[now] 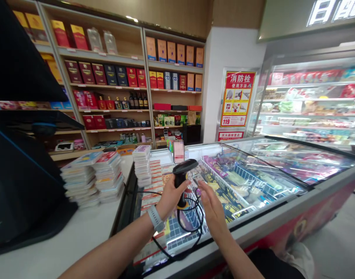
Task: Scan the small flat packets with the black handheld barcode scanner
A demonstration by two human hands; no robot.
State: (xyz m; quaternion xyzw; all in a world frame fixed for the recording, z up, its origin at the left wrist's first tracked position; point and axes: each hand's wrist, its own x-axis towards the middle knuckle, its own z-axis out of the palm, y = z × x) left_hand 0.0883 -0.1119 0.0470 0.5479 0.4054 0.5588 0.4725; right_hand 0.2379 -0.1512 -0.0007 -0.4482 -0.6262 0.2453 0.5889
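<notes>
A black handheld scanner [185, 166] is held upright over the glass lid of a chest freezer [253, 209]. My left hand [173, 195], with a light grey watch [156, 218] on its wrist, is wrapped round the scanner's handle. Beside it on the right is my right hand [210, 205], its fingers stretched out and nothing in its grasp. A black cable [201, 228] hangs in loops from the scanner between my hands and over the glass. Under the lid, packaged goods lie in white wire baskets.
Stacks of packs [109, 176] stand on the white counter [90, 228] at left, beside a black machine [20, 174]. Another stack [142, 166] rests on the freezer's left edge. Shelves of boxes [110, 75] line the back; an upright cooler [311, 97] stands right.
</notes>
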